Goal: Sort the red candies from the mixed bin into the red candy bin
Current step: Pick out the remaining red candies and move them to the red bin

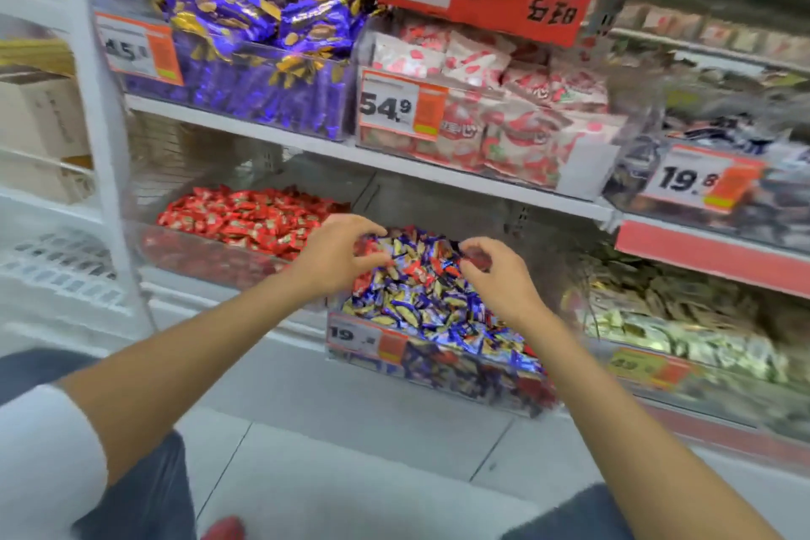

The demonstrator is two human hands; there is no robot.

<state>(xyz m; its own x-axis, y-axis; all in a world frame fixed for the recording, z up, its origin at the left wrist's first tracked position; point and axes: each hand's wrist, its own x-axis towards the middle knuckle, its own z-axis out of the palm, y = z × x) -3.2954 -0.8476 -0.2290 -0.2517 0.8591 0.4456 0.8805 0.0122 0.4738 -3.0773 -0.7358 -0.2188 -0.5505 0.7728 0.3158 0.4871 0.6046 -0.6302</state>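
Two hands are pictured over the mixed bin [460, 366], the middle of three bins on a shop's lower shelf. A red candy [477, 257] is pinched in the right hand [499, 276]; the left hand [337, 261] is curled over the heap, and its hold cannot be told. The red candy bin [197, 253] is set just to the left. Open tiled floor [350, 430] is seen before the shelving
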